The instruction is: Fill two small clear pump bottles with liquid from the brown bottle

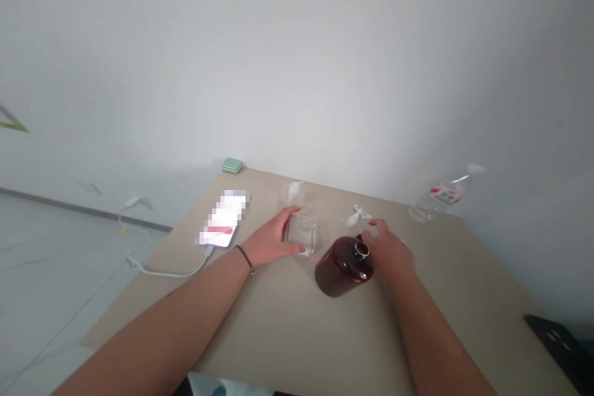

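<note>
clear container (305, 233) in curved left hand (276, 236), right hand (388, 252) at brown bottle (340, 269)

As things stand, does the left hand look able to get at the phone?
Probably yes, though the left hand is curled around a clear box and would likely need to let go first. The phone lies close by, to that hand's left, with nothing visible standing between them.
</note>
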`<state>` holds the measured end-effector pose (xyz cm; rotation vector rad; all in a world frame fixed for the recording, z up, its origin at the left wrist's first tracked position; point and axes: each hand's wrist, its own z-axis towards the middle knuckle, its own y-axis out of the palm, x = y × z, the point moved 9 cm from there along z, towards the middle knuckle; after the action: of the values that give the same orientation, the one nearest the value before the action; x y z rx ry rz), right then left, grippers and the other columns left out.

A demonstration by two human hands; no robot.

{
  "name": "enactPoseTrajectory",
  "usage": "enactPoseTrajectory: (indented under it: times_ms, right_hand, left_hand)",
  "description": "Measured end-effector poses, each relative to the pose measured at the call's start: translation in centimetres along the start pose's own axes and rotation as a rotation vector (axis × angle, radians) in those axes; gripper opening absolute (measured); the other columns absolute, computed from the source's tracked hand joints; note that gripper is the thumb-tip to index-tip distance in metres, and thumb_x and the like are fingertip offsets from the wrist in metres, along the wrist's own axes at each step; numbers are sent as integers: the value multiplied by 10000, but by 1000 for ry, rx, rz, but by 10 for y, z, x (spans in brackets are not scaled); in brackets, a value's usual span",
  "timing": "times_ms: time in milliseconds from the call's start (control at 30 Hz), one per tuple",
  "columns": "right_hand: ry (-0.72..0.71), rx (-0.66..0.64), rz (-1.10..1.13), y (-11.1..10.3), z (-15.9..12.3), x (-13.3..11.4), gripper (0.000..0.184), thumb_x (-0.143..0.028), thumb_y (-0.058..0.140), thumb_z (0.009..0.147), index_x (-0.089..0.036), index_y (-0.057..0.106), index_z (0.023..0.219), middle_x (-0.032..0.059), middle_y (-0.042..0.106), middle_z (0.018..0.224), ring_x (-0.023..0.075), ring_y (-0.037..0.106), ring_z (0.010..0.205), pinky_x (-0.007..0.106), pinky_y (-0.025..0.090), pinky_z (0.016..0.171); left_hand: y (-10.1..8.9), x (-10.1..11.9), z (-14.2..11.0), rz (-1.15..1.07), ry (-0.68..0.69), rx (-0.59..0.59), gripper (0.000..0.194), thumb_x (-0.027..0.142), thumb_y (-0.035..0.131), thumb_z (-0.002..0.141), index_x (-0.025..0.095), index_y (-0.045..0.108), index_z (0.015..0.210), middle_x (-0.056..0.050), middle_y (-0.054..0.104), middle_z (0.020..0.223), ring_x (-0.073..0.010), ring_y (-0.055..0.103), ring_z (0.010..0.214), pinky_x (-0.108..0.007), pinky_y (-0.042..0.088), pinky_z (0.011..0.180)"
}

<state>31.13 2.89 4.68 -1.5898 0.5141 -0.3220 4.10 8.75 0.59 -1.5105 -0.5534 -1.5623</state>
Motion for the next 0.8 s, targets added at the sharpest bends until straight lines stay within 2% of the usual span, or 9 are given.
enactPoseTrajectory:
  times_ms: [133,233,367,500,600,700,733,800]
  right_hand:
    - [106,102,3,-17,6,29,496,-424,362,953,-257,450,1411,193,571,1360,366,667,1156,503,501,931]
    - [135,58,-22,-8,11,45,566,-493,400,936,-277,429,1459,209,486,1390,390,657,1163,529,495,935]
    - [65,-15,13,14,25,51,489,-387,442,928,-206,555,1368,224,536,1301,349,677,1095,477,494,922]
    - [-16,36,66,10,30,48,362,-252,452,892,-134,667,1159,180,641,1157,286,657,1059,375,472,912]
    - [-64,84,161,-5,14,45,324,-235,421,868,-178,679,1056,72,681,933,229,652,917,308,469,818]
    - [-114,101,378,-14,-17,42,287,-259,367,832,-226,645,900,-6,574,668,211,595,685,293,435,649]
    - [-143,103,439,-14,-29,40,255,-264,371,810,-233,619,858,-14,558,660,208,589,679,292,432,641]
    - [-195,93,543,-10,-53,34,222,-312,410,789,-239,588,899,-14,592,738,203,597,700,297,457,663]
  left_hand:
    - [1,-1,0,3,-5,-3,914,302,834,705,191,366,1482,-154,575,1391,-317,605,1229,-469,448,1097]
    - [0,-1,1,18,-9,11,882,313,838,697,182,405,1455,-155,580,1381,-321,602,1228,-467,453,1090]
    - [0,-3,0,29,-17,19,841,330,835,699,180,440,1426,-147,596,1349,-315,616,1191,-461,469,1066]
    - [-1,-5,0,39,-24,24,841,335,835,701,187,438,1429,-141,603,1338,-307,625,1167,-457,478,1050]
    - [-1,-5,0,54,-13,31,838,332,830,702,179,441,1428,-144,609,1331,-308,630,1160,-460,479,1047]
    - [-1,-3,0,62,0,40,828,327,826,700,177,449,1421,-146,615,1332,-313,630,1170,-468,473,1056]
    - [-1,-2,0,68,0,44,828,330,826,697,174,452,1419,-149,612,1339,-317,626,1180,-471,469,1063]
    - [-1,-1,-1,82,-8,47,835,340,826,697,168,449,1422,-157,601,1356,-325,617,1198,-478,460,1075]
